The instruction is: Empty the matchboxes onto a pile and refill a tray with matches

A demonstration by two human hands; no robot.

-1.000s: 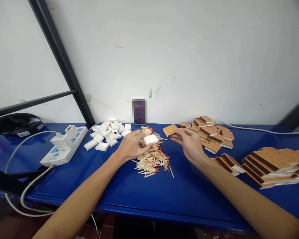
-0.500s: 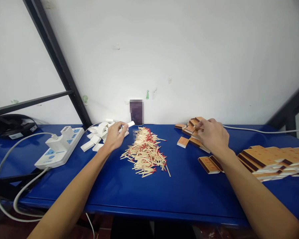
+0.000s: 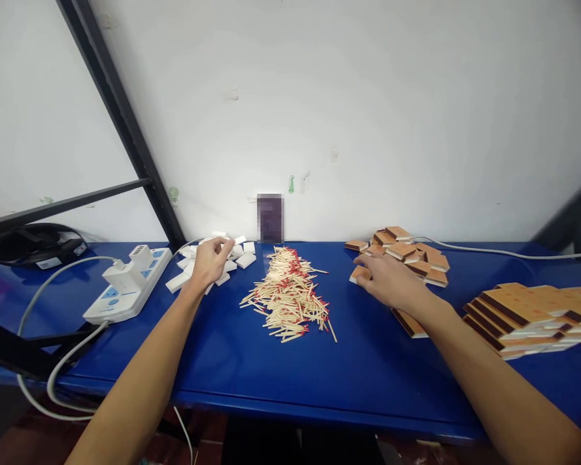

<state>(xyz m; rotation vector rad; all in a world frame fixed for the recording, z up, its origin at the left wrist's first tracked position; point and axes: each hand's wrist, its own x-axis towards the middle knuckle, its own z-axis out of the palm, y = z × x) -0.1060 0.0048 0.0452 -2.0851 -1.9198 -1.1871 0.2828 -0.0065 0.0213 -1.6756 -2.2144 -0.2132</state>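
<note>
My left grip (image 3: 211,259) rests on the heap of white inner trays (image 3: 244,260) at the back left of the blue desk (image 3: 252,368). Its fingers are curled down onto the heap, and one white tray (image 3: 241,239) lies right at the fingertips. I cannot tell whether I am pinching it or only touching it.

My right grip (image 3: 392,283) lies low and flat on the far side of the matchsticks (image 3: 288,294), fingers stretched out and a little spread, clasping nothing. Its fingertips lie on a single orange sleeve (image 3: 357,275), which sits flat on the desk just beside the loose pile of orange sleeves (image 3: 411,253) near the wall.

The matchsticks, red-tipped, lie in a long heap between my two arms, and neither grip touches them. Another orange box (image 3: 409,323) shows partly from under my right wrist. Further right, rows of orange boxes (image 3: 537,310) lean stacked on one another.

At the far left sits a white power strip (image 3: 126,284) with a plug in it, its grey cable (image 3: 62,361) looping off the desk edge. A small dark thing (image 3: 270,218) stands against the wall behind the matchsticks, too blurred to make out
</note>
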